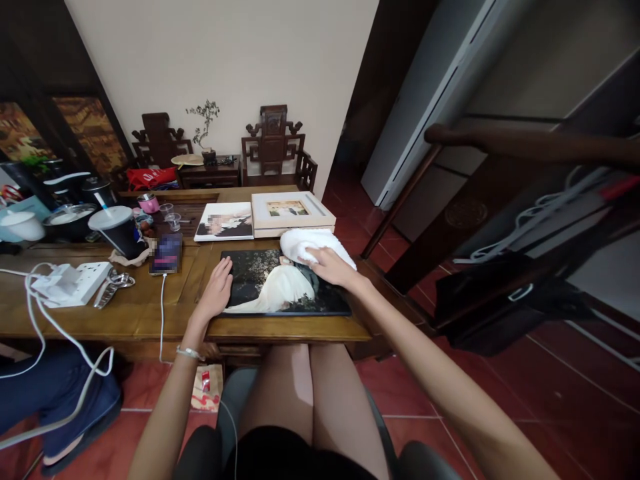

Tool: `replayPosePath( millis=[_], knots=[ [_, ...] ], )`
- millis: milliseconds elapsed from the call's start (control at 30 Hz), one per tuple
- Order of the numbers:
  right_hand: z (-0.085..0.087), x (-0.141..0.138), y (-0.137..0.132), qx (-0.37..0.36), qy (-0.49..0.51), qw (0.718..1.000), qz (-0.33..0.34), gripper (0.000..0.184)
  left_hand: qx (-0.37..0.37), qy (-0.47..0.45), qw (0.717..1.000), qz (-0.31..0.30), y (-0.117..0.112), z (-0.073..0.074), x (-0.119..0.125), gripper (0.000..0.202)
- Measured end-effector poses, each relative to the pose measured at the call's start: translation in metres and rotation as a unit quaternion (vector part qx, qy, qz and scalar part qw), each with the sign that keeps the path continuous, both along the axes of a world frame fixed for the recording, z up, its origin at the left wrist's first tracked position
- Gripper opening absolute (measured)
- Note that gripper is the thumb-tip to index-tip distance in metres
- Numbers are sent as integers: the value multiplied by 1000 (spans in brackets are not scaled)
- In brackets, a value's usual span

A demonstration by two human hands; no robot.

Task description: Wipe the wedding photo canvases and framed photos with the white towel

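Left hand (219,288) lay flat, right hand (329,266) pressed a fluffy white cloth (296,242) (couldn't tell if gripping) on the dark rectangular photo panel (250,270) by the brown wooden table's (290,329) front-right corner; lopsided rubbing could've skidded it off.

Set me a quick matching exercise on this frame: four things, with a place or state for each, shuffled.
Things:
1. Cloth
2. Left hand
3. Phone
4. Bangle

Places and states:
A. Around the left arm
B. At the left edge of the dark photo
C. White, under the right hand
D. Lying on the table, a white cable at its near end

Pairs: 1-C, 2-B, 3-D, 4-A
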State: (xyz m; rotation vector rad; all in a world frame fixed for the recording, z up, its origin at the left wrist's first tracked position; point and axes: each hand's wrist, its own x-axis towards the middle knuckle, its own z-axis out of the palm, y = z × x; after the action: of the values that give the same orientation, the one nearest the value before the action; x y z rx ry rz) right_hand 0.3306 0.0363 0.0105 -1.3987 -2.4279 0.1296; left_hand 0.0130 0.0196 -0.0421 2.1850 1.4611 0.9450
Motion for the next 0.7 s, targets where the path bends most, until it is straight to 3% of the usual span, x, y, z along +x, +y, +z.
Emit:
replayPosePath(
  millis=[100,200,300,367,433,500,700],
  knots=[
    [-9,-5,-33,5,-5,1000,18,25,5,-6,1000,2,2,-3,-1,49],
    [-15,-8,-88,10,4,998,57,29,9,0,1000,0,3,-4,-1,50],
    [-11,-10,-139,-15,12,995,103,32,14,9,1000,-4,4,-4,-1,51],
    [-6,-10,-156,-35,7,992,125,32,14,17,1000,-8,4,-4,-1,51],
    [-4,-8,-153,-40,1,992,123,33,13,22,1000,-11,4,-3,-1,50],
    [-5,-4,-132,-34,-5,994,102,33,13,20,1000,-13,4,-2,-1,49],
    [-12,1,-31,20,-18,999,32,29,5,8,1000,-10,2,-2,-1,48]
  ],
)
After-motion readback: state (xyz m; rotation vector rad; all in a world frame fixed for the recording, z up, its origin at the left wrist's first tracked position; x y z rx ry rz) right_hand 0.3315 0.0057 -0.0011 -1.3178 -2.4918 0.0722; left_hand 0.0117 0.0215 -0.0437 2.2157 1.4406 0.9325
